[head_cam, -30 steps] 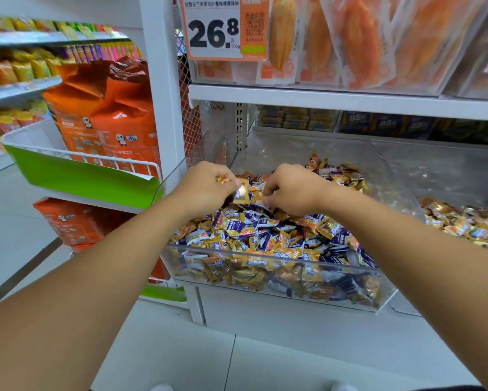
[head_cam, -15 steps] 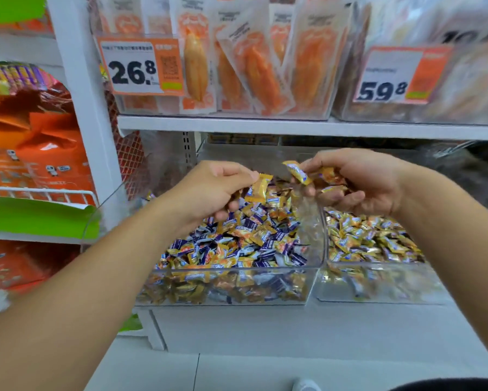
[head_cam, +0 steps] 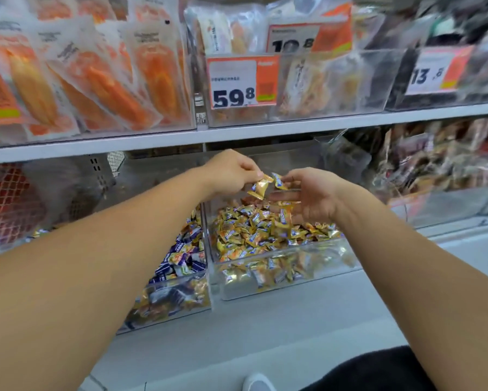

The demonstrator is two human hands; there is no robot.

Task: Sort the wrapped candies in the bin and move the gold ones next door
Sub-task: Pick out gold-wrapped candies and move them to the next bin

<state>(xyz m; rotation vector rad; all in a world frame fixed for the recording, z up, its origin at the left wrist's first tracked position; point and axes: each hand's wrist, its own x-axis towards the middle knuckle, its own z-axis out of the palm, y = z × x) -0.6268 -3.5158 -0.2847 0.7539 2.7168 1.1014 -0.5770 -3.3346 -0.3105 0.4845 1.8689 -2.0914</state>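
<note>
Left hand (head_cam: 231,172) pinching a gold candy (head_cam: 260,189), right hand (head_cam: 307,197) loosely cupping more above the gold bin (head_cam: 279,280); light, crinkly, probably slippery wrappers, best pinched by twisted ends.

gold candies (head_cam: 254,235), orange-white price tag (head_cam: 242,81)

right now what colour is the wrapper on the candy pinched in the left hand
Gold, with a small blue-and-white patch, on the candy in the left hand; head view.

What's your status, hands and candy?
Left hand pinching gold candy over gold bin. Right hand holding more gold candies. Nothing in the way.
</note>
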